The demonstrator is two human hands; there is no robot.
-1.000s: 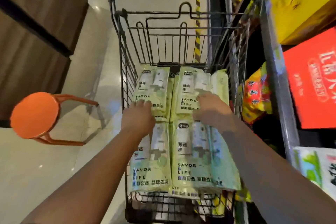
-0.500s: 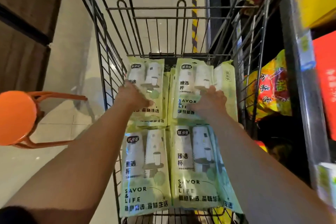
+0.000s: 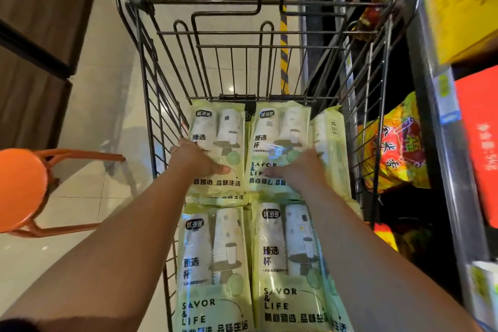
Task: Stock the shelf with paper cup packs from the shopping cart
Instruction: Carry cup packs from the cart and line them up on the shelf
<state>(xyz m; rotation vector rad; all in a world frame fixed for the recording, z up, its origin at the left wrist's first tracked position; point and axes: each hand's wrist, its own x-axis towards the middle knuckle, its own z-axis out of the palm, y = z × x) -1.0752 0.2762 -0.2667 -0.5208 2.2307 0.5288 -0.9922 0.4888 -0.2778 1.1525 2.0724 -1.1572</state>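
While the fingers (image 3: 179,147) of the left hand (image 3: 195,160) curl down over the left edge of the far left pack (image 3: 226,129) of paper cups, the thumb lies flat on top, so this hand grips that pack. On the right hand (image 3: 297,170), the fingers (image 3: 314,152) tuck down at the right edge of the far right pack (image 3: 280,129), thumb on top, gripping it too. Both packs lie flat and touch each other at the far end of the cart (image 3: 242,3). A side pack (image 3: 332,148) stands on its edge just beside the far right pack, by the cart's right wall. Closer in lie the near left pack (image 3: 213,264) and the near right pack (image 3: 285,264), partly under the arms. Right beside the cart is the shelf (image 3: 442,143), with a yellow bag (image 3: 396,153) and a red box (image 3: 479,129) on it. On the left an orange stool (image 3: 21,186) stands on the floor (image 3: 94,143), apart from the cart
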